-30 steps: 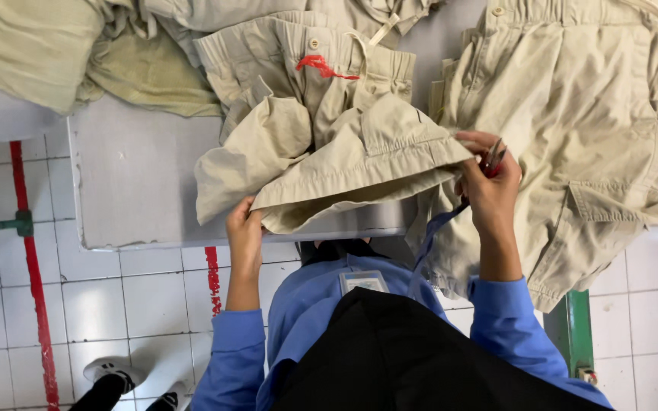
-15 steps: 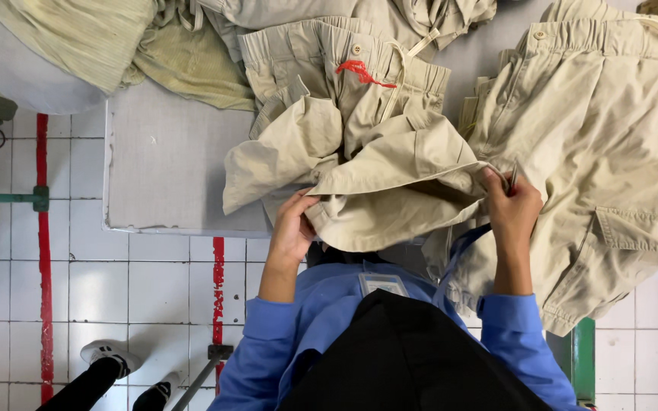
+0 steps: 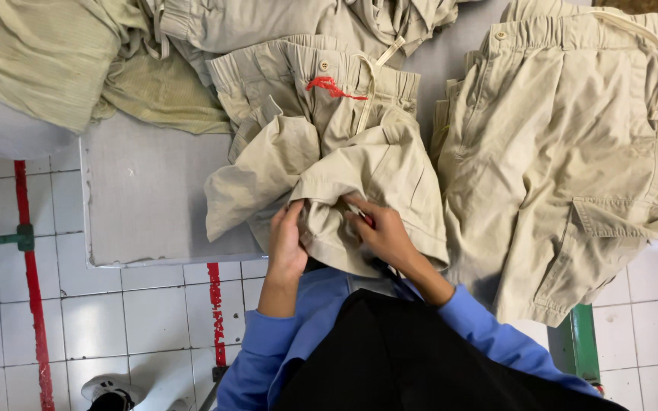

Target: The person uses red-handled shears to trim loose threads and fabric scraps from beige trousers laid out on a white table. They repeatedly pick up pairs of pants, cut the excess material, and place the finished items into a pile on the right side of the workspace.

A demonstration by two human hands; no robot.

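A pair of beige shorts (image 3: 321, 144) with an elastic waistband and a red tag lies on the grey table (image 3: 146, 205) in front of me. My left hand (image 3: 286, 242) pinches the bunched hem of one leg at the table's near edge. My right hand (image 3: 381, 232) grips the same fabric just to the right, fingers curled into the fold. Both hands are close together on the cloth. My blue sleeves and dark apron fill the bottom of the view.
A stack of beige cargo shorts (image 3: 565, 152) lies to the right, hanging over the table edge. More beige and olive garments (image 3: 62, 61) are piled at the back left. White floor tiles with red lines (image 3: 36, 304) lie below; a green table leg (image 3: 580, 342) stands at right.
My right hand has moved left and down, closer to my left hand, gathering the shorts' leg. The lifted fabric has dropped onto the table.
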